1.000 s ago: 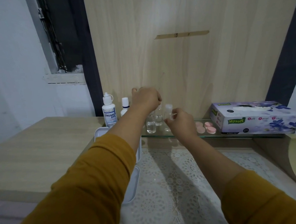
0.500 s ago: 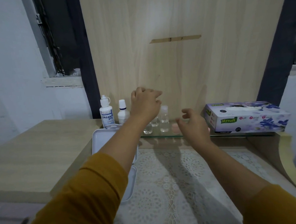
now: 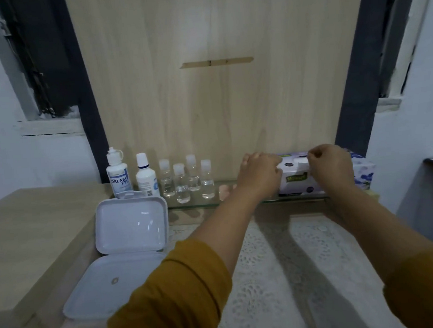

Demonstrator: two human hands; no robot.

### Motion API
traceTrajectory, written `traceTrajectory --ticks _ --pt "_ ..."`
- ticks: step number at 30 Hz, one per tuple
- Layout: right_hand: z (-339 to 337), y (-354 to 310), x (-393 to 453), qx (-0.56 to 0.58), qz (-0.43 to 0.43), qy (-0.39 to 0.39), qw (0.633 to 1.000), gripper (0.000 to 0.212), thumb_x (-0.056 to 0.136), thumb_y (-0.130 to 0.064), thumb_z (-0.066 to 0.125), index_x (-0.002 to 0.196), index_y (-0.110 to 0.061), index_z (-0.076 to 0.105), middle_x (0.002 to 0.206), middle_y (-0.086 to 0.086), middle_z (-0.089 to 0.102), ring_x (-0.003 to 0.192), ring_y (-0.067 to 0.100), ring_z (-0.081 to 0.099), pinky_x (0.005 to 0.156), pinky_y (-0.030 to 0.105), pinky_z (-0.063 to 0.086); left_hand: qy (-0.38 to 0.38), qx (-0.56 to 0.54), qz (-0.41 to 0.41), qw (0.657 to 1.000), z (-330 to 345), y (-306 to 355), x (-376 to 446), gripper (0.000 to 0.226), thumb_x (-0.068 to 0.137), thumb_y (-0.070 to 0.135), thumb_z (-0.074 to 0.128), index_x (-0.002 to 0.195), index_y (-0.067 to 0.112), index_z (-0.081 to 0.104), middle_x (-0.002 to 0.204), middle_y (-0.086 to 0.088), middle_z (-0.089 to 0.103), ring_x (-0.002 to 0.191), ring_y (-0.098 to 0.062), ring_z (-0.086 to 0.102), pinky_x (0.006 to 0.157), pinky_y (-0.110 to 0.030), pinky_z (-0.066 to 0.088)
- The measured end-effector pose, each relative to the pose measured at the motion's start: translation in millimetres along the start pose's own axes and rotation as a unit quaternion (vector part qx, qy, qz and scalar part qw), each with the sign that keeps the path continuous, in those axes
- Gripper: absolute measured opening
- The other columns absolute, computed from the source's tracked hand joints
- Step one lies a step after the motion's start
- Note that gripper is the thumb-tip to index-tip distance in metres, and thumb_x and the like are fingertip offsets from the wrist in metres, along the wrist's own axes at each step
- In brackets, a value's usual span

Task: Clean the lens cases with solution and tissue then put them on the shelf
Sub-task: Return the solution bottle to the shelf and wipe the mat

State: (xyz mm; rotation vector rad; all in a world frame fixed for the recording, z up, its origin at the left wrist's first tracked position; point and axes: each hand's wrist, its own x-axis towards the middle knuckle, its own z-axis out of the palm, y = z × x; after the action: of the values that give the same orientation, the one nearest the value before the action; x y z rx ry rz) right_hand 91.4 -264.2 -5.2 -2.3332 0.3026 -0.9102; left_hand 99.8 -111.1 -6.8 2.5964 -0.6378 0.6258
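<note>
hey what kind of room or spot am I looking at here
Probably a home vanity or dressing corner used for contact lens care. A glass shelf on a wood panel holds lens solution bottles, small clear vials and a tissue box, above a lace-covered counter.

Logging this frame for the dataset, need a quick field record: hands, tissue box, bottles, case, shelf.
left hand: rests on the left end of the tissue box, fingers curled
right hand: pinches at the tissue in the box's top slot
tissue box: on the glass shelf, right end
glass shelf: against the wooden panel
solution bottles: two, upright, left of the shelf
small clear vials: four, upright, capped, on the shelf
white case: open, lid up, below the bottles
pink lens cases: on the shelf, partly hidden by the left arm
</note>
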Motion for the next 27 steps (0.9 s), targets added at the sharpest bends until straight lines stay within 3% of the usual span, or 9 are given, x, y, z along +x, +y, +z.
traceTrajectory --ticks 2,5,11,14,18,21,24,27 --pt "-0.9 10.4 10.1 -0.087 0.002 -0.003 0.996 0.026 0.091 -0.011 0.047 0.092 -0.007 0.073 0.095 0.018 0.068 0.097 0.038 0.053 0.071 0.035 0.040 -0.014 -0.004 -0.003 1.000 12.2 5.2 4.7 0.023 0.092 0.026 0.052 0.108 0.016 0.065 0.113 -0.012 0.063 0.112 -0.030 0.050 0.101 -0.038 0.030" --pt "1.4 15.7 18.5 -0.176 0.032 -0.033 0.983 0.025 0.090 -0.017 0.048 0.090 -0.010 0.071 0.097 0.016 0.064 0.106 0.036 0.045 0.072 0.034 0.031 -0.013 -0.018 -0.005 1.000 25.3 10.3 7.5 0.032 0.096 0.033 0.048 0.122 0.020 0.062 0.124 -0.007 0.060 0.121 -0.026 0.046 0.109 -0.042 0.024" --pt "12.5 10.2 34.8 -0.219 0.096 -0.082 0.968 0.011 0.087 -0.022 0.056 0.081 -0.013 0.053 0.105 0.016 0.061 0.114 0.035 0.045 0.087 0.039 0.038 -0.006 -0.039 -0.016 0.999 36.8 10.5 11.9 0.029 0.098 0.030 0.045 0.111 0.017 0.067 0.118 -0.002 0.064 0.113 -0.023 0.053 0.113 -0.040 0.011" --pt "14.9 5.6 39.6 -0.227 0.110 -0.094 0.963 0.008 0.086 -0.014 0.059 0.082 -0.011 0.053 0.097 0.015 0.060 0.106 0.034 0.053 0.090 0.039 0.040 -0.009 -0.035 -0.014 0.999 37.5 9.5 13.7 0.029 0.098 0.030 0.045 0.111 0.017 0.068 0.118 -0.001 0.064 0.114 -0.022 0.053 0.113 -0.039 0.010" --pt "17.1 6.3 44.1 -0.250 0.092 -0.112 0.957 0.021 0.085 -0.006 0.059 0.070 -0.010 0.045 0.073 0.008 0.048 0.098 0.032 0.058 0.082 0.035 0.041 -0.017 -0.044 -0.014 0.999 37.8 7.8 14.9 0.030 0.098 0.030 0.045 0.110 0.017 0.068 0.119 -0.001 0.064 0.115 -0.021 0.052 0.114 -0.039 0.007" --pt "19.6 8.1 46.9 -0.251 0.067 -0.130 0.957 0.020 0.088 -0.018 0.061 0.072 -0.010 0.052 0.071 0.006 0.051 0.081 0.028 0.055 0.072 0.031 0.039 -0.018 -0.045 -0.014 0.999 37.6 9.1 15.0 0.030 0.098 0.030 0.044 0.109 0.016 0.069 0.118 -0.002 0.065 0.114 -0.022 0.052 0.114 -0.038 0.006" --pt "18.4 9.1 50.1 -0.247 0.060 -0.168 0.953 0.029 0.090 -0.037 0.058 0.080 -0.010 0.056 0.068 0.005 0.047 0.078 0.027 0.051 0.073 0.032 0.039 -0.021 -0.040 -0.012 0.999 37.3 9.8 14.8 0.031 0.098 0.031 0.044 0.110 0.017 0.068 0.119 -0.001 0.064 0.115 -0.022 0.052 0.114 -0.038 0.006" --pt "17.2 10.7 53.3 -0.229 0.073 -0.172 0.955 0.020 0.089 -0.027 0.060 0.081 -0.011 0.053 0.070 0.005 0.047 0.080 0.028 0.051 0.075 0.034 0.038 -0.021 -0.040 -0.016 0.999 37.6 9.5 14.9 0.030 0.098 0.031 0.044 0.108 0.017 0.069 0.116 -0.001 0.065 0.114 -0.021 0.052 0.114 -0.038 0.006"
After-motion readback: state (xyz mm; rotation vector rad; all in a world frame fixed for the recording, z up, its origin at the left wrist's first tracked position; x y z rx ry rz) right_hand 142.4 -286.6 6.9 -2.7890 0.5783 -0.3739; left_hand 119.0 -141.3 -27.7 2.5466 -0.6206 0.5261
